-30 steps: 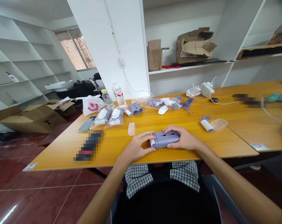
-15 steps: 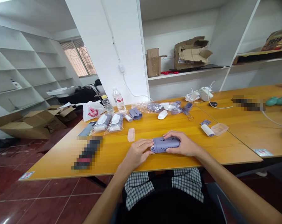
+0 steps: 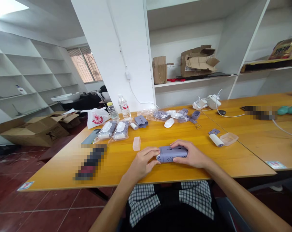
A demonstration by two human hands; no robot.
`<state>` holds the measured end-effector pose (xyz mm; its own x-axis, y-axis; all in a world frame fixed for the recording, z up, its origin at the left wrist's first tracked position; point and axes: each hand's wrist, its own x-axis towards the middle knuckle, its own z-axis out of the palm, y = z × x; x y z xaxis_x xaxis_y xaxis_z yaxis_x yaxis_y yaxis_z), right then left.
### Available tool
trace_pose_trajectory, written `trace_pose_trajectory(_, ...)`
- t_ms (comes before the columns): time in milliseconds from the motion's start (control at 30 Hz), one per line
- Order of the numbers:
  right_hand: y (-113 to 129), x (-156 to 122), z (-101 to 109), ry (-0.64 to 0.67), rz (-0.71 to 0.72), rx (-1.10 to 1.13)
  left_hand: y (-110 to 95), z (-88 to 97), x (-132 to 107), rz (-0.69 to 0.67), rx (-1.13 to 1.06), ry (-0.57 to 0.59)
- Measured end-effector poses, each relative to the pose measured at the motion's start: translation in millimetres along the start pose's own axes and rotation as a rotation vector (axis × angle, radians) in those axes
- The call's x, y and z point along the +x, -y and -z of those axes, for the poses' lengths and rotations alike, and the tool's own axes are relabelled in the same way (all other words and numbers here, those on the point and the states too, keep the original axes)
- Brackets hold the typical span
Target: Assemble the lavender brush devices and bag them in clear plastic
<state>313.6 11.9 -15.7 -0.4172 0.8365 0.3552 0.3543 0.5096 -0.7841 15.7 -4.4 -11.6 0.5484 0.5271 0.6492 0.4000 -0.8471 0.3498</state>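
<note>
- right hand (image 3: pixel 192 154), seen through my remote head view, was grasping the right end of a lavender, round-edged plastic casing (image 3: pixel 168 154) with cut-outs and small holes, thumb near me and fingers over its top, presumably to steady it.
- left hand (image 3: pixel 142 162) clasped the opposite end, fingers above, thumb below; i judged that this braced the casing lengthwise.
- the casing sat between both hands, by the near edge of the orange-brown wooden table (image 3: pixel 56 170), likely for easy reach; i couldn't tell whether it touched the wood.
- rightward lay a white cylinder with a grey end (image 3: pixel 216 140) beside a shallow translucent plastic box (image 3: pixel 229 139), seemingly within reach.
- two clear plastic packets (image 3: pixel 120 131) lay farther off, apparently out of the hands' way.
</note>
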Motion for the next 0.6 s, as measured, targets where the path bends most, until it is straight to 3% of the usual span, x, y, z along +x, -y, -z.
trace_pose_trajectory(100, -0.2, 0.0, -1.1, -0.008, -0.001, -0.019, -2.7, 2.4, -0.3, 0.064, -0.017, 0.031)
trace_pose_trajectory(300, -0.1, 0.6, -6.1, -0.020, 0.038, -0.071, -9.1, 10.3, 4.7, 0.345, -0.081, 0.149)
trace_pose_trajectory(600, -3.8, -0.2, -5.3, 0.013, 0.070, -0.080, -1.1, 3.6, 1.4, 0.402, -0.235, 0.130)
